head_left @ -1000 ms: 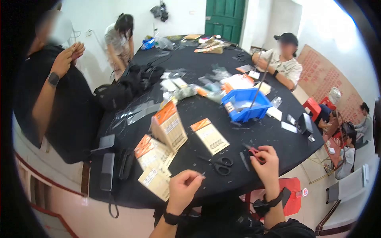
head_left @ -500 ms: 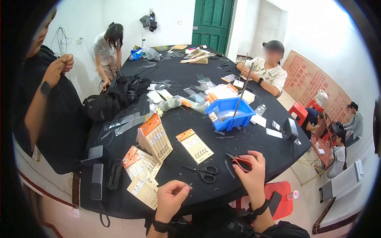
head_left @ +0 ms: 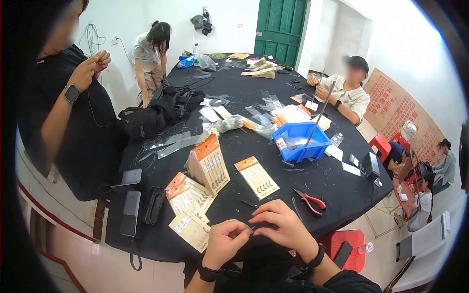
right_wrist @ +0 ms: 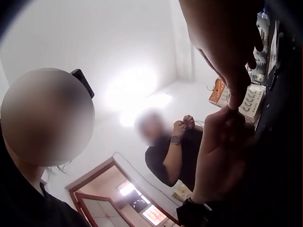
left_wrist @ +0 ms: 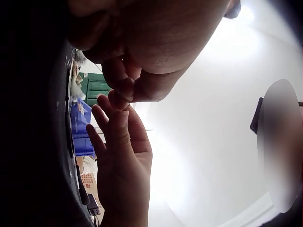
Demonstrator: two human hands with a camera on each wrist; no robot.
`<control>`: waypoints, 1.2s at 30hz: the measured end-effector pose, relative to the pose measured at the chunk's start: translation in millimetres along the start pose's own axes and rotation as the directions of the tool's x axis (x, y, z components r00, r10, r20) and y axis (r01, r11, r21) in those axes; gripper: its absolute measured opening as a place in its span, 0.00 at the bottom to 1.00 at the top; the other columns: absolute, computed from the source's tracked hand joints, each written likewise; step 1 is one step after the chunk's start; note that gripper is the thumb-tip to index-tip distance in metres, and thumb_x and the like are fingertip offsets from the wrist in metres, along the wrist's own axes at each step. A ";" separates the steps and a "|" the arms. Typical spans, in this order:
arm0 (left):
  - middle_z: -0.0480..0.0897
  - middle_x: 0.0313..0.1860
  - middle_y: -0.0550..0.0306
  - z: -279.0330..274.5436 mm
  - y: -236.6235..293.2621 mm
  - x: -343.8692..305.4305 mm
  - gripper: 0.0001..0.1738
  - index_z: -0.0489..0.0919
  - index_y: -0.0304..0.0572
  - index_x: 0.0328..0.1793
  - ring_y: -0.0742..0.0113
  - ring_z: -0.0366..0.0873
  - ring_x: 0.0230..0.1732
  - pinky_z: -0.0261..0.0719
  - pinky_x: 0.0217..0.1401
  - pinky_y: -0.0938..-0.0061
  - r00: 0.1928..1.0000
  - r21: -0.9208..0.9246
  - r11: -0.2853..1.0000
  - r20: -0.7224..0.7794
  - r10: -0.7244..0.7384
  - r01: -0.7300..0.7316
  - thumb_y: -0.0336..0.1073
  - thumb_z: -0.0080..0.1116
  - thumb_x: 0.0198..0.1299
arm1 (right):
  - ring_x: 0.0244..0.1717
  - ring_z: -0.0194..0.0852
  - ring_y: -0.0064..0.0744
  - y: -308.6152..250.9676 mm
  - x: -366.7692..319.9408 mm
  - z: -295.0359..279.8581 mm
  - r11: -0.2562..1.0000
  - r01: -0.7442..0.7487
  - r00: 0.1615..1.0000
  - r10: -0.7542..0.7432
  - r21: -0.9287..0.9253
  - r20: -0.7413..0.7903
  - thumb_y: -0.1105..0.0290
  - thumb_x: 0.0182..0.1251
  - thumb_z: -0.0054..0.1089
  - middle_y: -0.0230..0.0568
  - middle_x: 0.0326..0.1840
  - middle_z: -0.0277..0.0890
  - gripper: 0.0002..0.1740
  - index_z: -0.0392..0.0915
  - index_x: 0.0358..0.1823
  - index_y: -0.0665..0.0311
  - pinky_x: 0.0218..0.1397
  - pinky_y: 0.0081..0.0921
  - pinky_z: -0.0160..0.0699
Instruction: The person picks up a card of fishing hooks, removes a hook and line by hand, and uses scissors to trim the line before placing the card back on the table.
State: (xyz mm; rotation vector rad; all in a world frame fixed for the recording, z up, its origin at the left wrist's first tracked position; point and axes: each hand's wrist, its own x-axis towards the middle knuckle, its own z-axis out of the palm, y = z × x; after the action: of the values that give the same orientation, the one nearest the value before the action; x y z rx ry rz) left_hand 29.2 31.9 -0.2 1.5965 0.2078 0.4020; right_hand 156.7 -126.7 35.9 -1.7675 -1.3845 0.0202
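My left hand (head_left: 225, 241) pinches a tiny dark piece (head_left: 252, 228) between thumb and forefinger; it is too small to make out its kind. At the same piece, my right hand (head_left: 286, 229) brings its thumb and forefinger together, the other fingers spread. In the left wrist view the right thumb (left_wrist: 121, 125) meets the left fingertips. Red-handled pliers (head_left: 312, 201) lie on the black table beyond the right hand, jaws apart. Black scissors (head_left: 250, 203) are mostly hidden behind that hand.
Orange-and-tan hook packets (head_left: 256, 178) lie ahead, others stacked at the left. A blue bin (head_left: 302, 141) holds a rod, with plastic bags around it. Phones and a black case (head_left: 154, 205) line the left edge. A red stool (head_left: 344, 244) stands at the right. Other people are around the table.
The red-handled pliers have left my right hand and lie on the table. My right hand has moved left to meet the left fingertips, covering most of the scissors.
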 end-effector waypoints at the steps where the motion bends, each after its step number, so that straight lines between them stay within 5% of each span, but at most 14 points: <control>1: 0.81 0.28 0.67 0.3 0.2 -0.1 0.04 0.85 0.35 0.34 0.86 0.70 0.26 0.64 0.27 0.85 1.000 0.001 1.000 0.004 0.000 0.000 0.28 0.65 0.61 | 0.53 0.76 0.42 0.2 -0.4 -0.5 1.000 -0.004 1.000 0.004 0.006 -0.001 0.69 0.51 0.76 0.37 0.47 0.80 0.16 0.86 0.43 0.59 0.57 0.36 0.75; 20: 0.82 0.28 0.64 2.1 -1.9 0.9 0.05 0.84 0.33 0.34 0.84 0.71 0.25 0.66 0.26 0.85 0.999 0.088 0.995 0.012 0.043 -0.044 0.28 0.66 0.59 | 0.52 0.77 0.43 -5.7 -0.3 -1.2 0.998 0.039 0.998 -0.041 -0.040 -0.045 0.72 0.52 0.74 0.36 0.48 0.80 0.07 0.85 0.33 0.58 0.57 0.38 0.77; 29: 0.81 0.27 0.64 -0.3 -1.3 1.1 0.04 0.85 0.33 0.34 0.83 0.71 0.25 0.65 0.26 0.84 0.997 0.117 0.991 0.052 0.057 -0.063 0.28 0.66 0.59 | 0.54 0.79 0.38 -6.3 4.6 -13.8 0.960 0.215 0.977 -0.210 -0.178 0.047 0.72 0.50 0.72 0.32 0.51 0.81 0.08 0.82 0.32 0.57 0.57 0.35 0.74; 36: 0.82 0.27 0.64 -1.8 -1.1 -1.1 0.04 0.85 0.34 0.35 0.84 0.70 0.25 0.65 0.26 0.83 0.997 0.067 0.995 0.030 0.074 -0.075 0.28 0.65 0.59 | 0.51 0.80 0.37 -4.5 11.8 -12.3 0.952 0.206 0.978 -0.196 -0.226 0.066 0.75 0.44 0.73 0.29 0.48 0.83 0.11 0.80 0.29 0.58 0.55 0.34 0.74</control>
State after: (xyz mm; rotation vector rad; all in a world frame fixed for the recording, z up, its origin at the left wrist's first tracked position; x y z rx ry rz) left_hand 27.6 33.3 -1.4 1.6795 0.1424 0.4341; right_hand 163.7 -124.8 52.0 -1.8127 -1.6479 -0.2233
